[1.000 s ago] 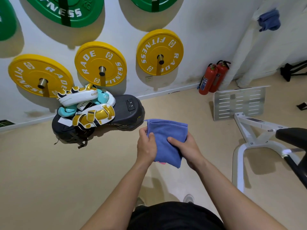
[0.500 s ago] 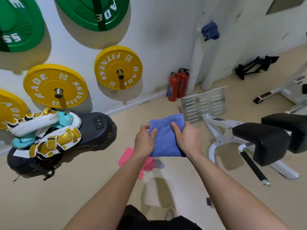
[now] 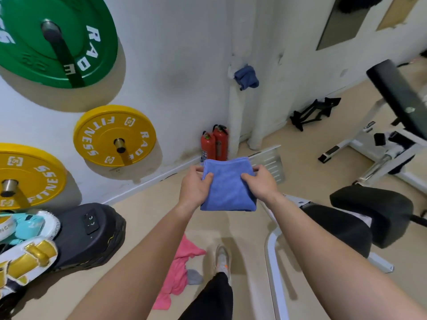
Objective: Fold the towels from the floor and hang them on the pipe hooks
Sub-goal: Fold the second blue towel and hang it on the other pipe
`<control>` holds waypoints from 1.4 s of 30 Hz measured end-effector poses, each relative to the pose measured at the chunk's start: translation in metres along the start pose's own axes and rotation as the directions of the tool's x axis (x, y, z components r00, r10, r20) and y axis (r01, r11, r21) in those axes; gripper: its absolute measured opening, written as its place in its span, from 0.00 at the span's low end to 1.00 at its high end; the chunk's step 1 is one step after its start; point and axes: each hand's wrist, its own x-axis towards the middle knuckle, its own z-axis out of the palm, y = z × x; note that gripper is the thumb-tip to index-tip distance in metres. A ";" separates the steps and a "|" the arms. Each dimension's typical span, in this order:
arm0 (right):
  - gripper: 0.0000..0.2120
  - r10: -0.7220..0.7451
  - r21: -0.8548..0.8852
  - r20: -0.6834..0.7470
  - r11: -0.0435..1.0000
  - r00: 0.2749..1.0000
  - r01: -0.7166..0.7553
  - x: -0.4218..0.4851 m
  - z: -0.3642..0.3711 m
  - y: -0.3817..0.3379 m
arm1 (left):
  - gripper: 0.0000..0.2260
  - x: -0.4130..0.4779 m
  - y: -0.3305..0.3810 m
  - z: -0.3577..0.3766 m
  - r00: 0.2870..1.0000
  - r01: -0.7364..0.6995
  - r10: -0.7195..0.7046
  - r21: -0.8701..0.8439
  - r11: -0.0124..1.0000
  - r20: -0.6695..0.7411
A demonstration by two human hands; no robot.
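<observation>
A folded blue towel (image 3: 227, 184) is held up in front of me at chest height. My left hand (image 3: 195, 187) grips its left edge, thumb on top. My right hand (image 3: 261, 183) grips its right edge the same way. A crumpled pink towel (image 3: 179, 273) lies on the floor below, with a small grey cloth (image 3: 194, 277) beside it. Ahead stands a white pipe (image 3: 235, 116) in the corner, and a darker blue towel (image 3: 246, 77) hangs on it high up.
Two red fire extinguishers (image 3: 215, 143) stand at the pipe's foot. Green and yellow weight plates (image 3: 114, 136) hang on the left wall above a black bag (image 3: 92, 232) with shoes. A white-framed bench with black pads (image 3: 372, 209) stands to the right, a metal footplate (image 3: 269, 162) behind the towel.
I have turned and stepped toward the pipe corner, so pipe and extinguishers appear nearer and more central. Both hands still hold the folded blue towel. The pink towel came into view below.
</observation>
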 end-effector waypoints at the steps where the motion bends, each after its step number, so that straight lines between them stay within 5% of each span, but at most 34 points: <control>1: 0.10 -0.004 0.020 -0.002 1.000 1.000 0.004 0.024 -0.004 -0.004 | 0.10 0.022 0.009 0.008 1.000 -0.005 0.005 -0.003 1.000 0.003; 18: 0.16 -0.035 0.186 -0.193 0.980 0.981 0.072 0.422 -0.137 -0.083 | 0.08 0.397 0.189 0.170 0.991 0.024 -0.021 -0.018 1.000 0.132; 25: 0.08 -0.108 0.073 -0.268 0.989 0.957 0.132 0.609 -0.207 -0.079 | 0.13 0.545 0.260 0.288 0.993 -0.045 0.043 0.017 0.999 0.109; 33: 0.12 -0.095 0.018 -0.246 0.995 0.965 0.102 0.829 -0.271 -0.067 | 0.11 0.720 0.318 0.425 0.996 -0.085 0.085 0.004 0.996 -0.032; 42: 0.08 -0.319 -0.111 -0.333 0.948 0.887 0.299 1.014 -0.290 -0.066 | 0.06 0.866 0.328 0.511 0.946 -0.312 0.317 0.070 0.947 -0.071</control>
